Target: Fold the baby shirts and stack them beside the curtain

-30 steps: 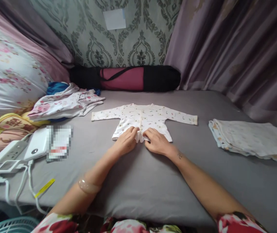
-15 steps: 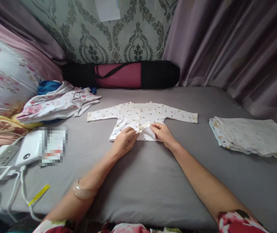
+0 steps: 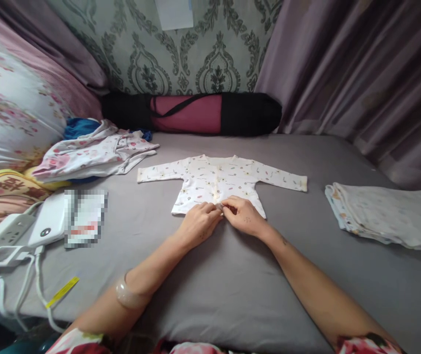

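Note:
A small white baby shirt (image 3: 201, 184) with a scattered print and cream trim lies flat, sleeves spread to both sides. At the bottom of its front opening, my left hand (image 3: 201, 223) pinches the hem edge. My right hand (image 3: 245, 214) meets it there, thumb and fingers closed on the other front edge. The fingertips of both hands nearly touch, and they hide the fastening spot between them. Above the hands the two front panels lie together along the middle.
A folded stack of pale cloths (image 3: 387, 216) lies at right. At left are a crumpled printed garment (image 3: 96, 152), a white power bank (image 3: 50, 219), a power strip (image 3: 6, 236) with cables and a yellow strip (image 3: 63, 292). A black and maroon bag (image 3: 188, 113) lies along the wall.
My right hand has moved left and down, bringing the folded-back right front panel flat to the middle, against my left hand. The camera view has shifted slightly.

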The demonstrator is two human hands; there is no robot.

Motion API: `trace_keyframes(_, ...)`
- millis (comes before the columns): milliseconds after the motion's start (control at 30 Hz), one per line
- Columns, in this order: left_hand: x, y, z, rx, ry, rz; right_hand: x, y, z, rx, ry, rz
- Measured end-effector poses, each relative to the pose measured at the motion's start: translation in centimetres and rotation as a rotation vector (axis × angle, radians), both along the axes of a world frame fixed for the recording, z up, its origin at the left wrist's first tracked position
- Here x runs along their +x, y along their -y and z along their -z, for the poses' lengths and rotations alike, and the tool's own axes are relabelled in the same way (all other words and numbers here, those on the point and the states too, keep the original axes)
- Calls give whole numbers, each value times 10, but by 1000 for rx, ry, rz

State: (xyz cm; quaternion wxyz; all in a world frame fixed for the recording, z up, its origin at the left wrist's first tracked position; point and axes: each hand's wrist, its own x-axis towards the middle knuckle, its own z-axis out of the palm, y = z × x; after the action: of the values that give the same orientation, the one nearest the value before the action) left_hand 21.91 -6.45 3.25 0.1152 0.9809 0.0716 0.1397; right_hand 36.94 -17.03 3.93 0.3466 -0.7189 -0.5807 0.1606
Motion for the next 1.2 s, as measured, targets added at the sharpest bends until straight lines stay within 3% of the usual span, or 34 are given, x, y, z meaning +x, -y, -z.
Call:
trace_keyframes(133,-6,7,-8,-54,21,83,-2,4,-7,-69,64,-69)
trace_keyframes(233,-10,4,-15,-129,53,33,-3,6,-11,-117,81,-129)
trace_keyframes(300,-14,-6,-18,-160,113,-115,-2,5,-12,-119,85,-130)
trace_keyframes(400,-23,-28,-15,-132,209,-448,0,2,-8,-32,158,10)
trace_keyframes(467,-30,-44,-8,-88,189,-637,-1,-1,-3,-20,271,77)
trace_keyframes(533,-38,-57,0,-89,97,-741,-4,-3,3,-108,369,48)
trace_keyframes(700,-43,-67,5,-239,-84,-783,-11,-6,17,-317,430,-50)
trace_keyframes(867,-40,-67,1,-341,-140,-801,-5,-5,7,-347,361,-72)
trace_keyframes(1000,-41,-68,0,-379,-130,-791,15,-2,-2,-299,380,74)
trace_keyframes(1067,-41,-69,-1,-382,-125,-791,25,-1,2,-310,417,165)
trace_keyframes(1200,-40,-71,-1,-378,-108,-784,32,3,16,-412,425,198)
